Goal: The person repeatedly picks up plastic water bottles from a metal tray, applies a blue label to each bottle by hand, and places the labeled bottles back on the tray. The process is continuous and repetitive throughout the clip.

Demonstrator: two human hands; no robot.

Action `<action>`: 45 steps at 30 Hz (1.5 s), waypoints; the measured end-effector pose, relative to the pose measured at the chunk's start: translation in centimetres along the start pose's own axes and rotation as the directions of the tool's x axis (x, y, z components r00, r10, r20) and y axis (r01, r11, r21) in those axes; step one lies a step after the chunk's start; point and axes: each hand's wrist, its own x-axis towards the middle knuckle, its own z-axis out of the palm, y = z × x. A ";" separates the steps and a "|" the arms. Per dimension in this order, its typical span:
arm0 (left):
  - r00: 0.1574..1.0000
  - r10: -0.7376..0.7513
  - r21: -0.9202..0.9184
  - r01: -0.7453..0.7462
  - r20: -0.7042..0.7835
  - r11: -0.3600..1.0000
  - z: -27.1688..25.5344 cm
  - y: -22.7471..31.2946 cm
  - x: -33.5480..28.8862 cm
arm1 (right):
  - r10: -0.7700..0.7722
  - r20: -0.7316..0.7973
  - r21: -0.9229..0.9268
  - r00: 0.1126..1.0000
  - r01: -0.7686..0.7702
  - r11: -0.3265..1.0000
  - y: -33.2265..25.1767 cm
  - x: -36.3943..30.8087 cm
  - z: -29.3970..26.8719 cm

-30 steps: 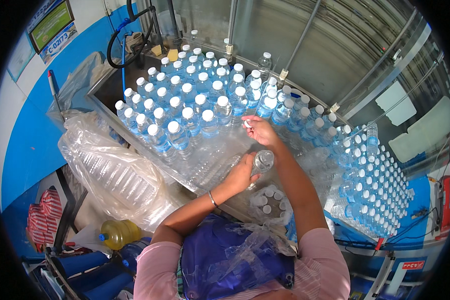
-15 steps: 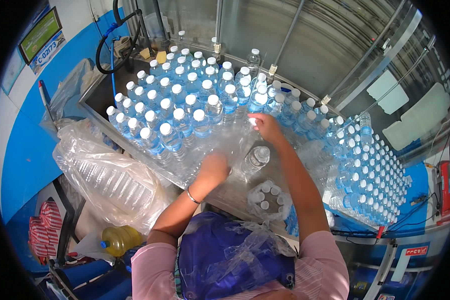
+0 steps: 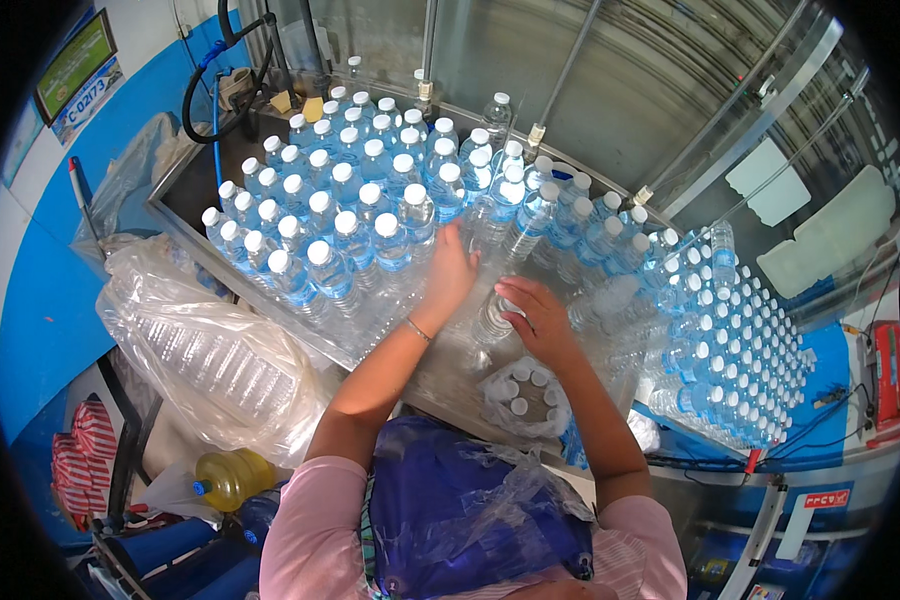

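My right hand (image 3: 542, 322) has its fingers curled round the top of a clear bottle (image 3: 490, 318) standing on the metal worktop (image 3: 440, 372). No cap shows on this bottle, though my fingers partly cover its mouth. To its left, my left hand (image 3: 452, 270) reaches up beside the front row of bottles, fingers stretched out and nothing visibly held. Just beyond the fingertips stand clear bottles, among them a white-capped bottle (image 3: 538, 212) that leans slightly. Close to my right forearm lies a clear plastic bag of white caps (image 3: 520, 392).
Many capped, blue-labelled bottles (image 3: 345, 235) fill the tray's left and back. More bottles (image 3: 735, 350) are massed at the right. A large clear bag of bottles (image 3: 205, 345) lies at the left, above a yellow jug (image 3: 235, 480). A black hose (image 3: 192, 100) hangs at the back left.
My right hand has come down from a white cap to the nearer clear bottle. My left hand has moved up and to the right, its fingers now extended.
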 end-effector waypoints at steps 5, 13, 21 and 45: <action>0.999 -0.026 -0.009 0.026 -0.024 1.000 -0.2 0.4 0.0 | -0.094 -0.048 -0.092 0.994 0.089 0.992 0.5 -0.6 0.9; 0.825 0.311 -0.104 -0.298 0.473 0.949 -3.9 1.7 -5.5 | 0.287 -0.178 0.346 0.941 -0.213 0.914 4.3 4.2 -0.7; 0.915 -0.146 -0.146 0.214 0.375 0.966 -5.5 3.7 -10.5 | 0.356 -0.017 0.024 0.934 -0.355 0.934 8.1 9.2 6.4; 0.900 -0.327 0.476 0.162 0.288 0.865 -16.3 -1.2 -11.6 | 0.719 0.530 0.413 0.449 -0.877 0.244 10.5 6.6 6.0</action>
